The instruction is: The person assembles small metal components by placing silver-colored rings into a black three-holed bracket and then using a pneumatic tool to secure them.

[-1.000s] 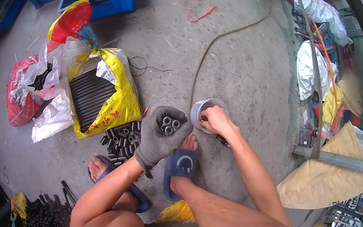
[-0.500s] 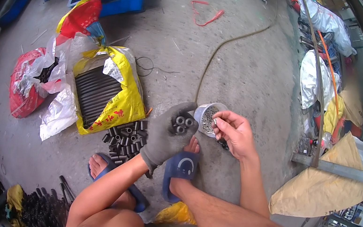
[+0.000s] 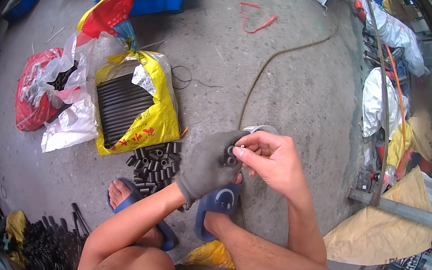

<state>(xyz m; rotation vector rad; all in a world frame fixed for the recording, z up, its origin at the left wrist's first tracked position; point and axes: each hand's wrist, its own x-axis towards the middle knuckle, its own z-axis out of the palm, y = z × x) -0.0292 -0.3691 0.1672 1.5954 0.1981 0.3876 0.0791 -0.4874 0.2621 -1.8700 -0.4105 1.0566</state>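
Bag (image 3: 170, 111): one, yellow, red print on its face, black rods (image 3: 121, 111) stacked inside. Sleeve pile (image 3: 154, 165): short, black, too overlapped to count, on the floor beside the bag. Left hand (image 3: 209, 162): one gray glove, curled around sleeves (image 3: 231, 160), black, round, hollow-ended; at least two show. Right hand (image 3: 276, 164): bare, thumb and forefinger pinching one small pale part (image 3: 243, 146) at the sleeves; from where I stand, contact cannot be confirmed.

Left hand (image 3: 208, 163) cupping, right hand (image 3: 279, 162) pinching just beside it, forearms (image 3: 142, 215) slanting inward from below.
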